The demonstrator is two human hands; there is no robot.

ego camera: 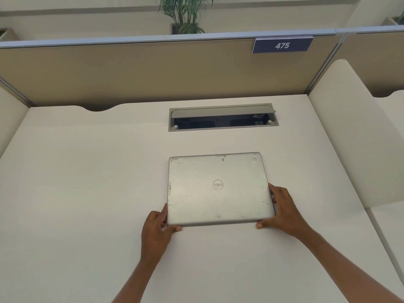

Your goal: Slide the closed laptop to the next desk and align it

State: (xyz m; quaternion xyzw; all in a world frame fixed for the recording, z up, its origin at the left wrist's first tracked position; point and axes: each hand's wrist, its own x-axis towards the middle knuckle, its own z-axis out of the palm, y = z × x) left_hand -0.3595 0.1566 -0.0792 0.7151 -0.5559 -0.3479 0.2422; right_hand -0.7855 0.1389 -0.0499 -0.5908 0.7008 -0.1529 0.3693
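Closed silver laptop (pixel 219 189) flat on white desk (pixel 87 193), right of centre, logo upside down to wearer. Left hand (pixel 156 228) grips near-left corner, thumb on front edge, fingers (pixel 164 212) against left side. Right hand (pixel 284 212) clasps near-right corner likewise. Far edge roughly parallel to open cable tray (pixel 223 118) behind, though wide-angle bend makes exact alignment hard to judge. Partition label (pixel 282 45) reads 475.

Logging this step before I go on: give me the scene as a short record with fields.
laptop: closed, flat on the desk, logo facing up
left hand: gripping the near left corner
right hand: gripping the near right corner
cable tray: lid open, behind the laptop
desk number sign: 475
side divider: to the right
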